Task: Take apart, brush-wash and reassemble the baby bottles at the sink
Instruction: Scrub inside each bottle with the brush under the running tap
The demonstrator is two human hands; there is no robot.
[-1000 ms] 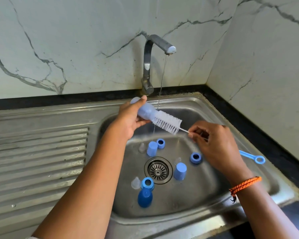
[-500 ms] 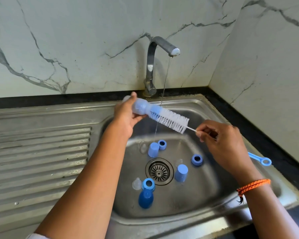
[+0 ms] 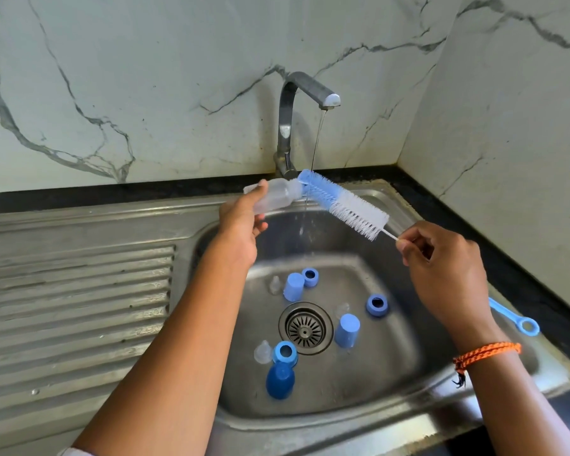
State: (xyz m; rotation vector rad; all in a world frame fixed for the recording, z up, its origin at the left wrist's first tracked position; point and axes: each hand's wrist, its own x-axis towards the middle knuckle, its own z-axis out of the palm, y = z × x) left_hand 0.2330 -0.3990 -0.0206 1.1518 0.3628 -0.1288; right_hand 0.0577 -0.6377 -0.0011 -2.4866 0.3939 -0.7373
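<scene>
My left hand (image 3: 242, 225) grips a clear baby bottle (image 3: 275, 197) held sideways over the sink (image 3: 408, 422), its mouth toward the tap stream. My right hand (image 3: 441, 274) pinches the wire stem of a blue-and-white bottle brush (image 3: 343, 205). The brush is out of the bottle, its blue tip at the bottle's mouth under the thin stream from the tap (image 3: 297, 103). In the basin lie several blue parts: caps (image 3: 346, 330), collar rings (image 3: 376, 304), a dark blue cap (image 3: 279, 380), and clear teats (image 3: 262, 352).
The drain strainer (image 3: 305, 327) sits at the basin's middle. A ribbed steel drainboard (image 3: 73, 307) lies to the left. The brush's blue loop handle (image 3: 520, 320) pokes out past my right wrist over the sink's right rim. Marble walls stand behind and to the right.
The brush has been drawn out of the bottle, from mostly inside to fully clear. Both hands have risen and the bottle now sits at the stream.
</scene>
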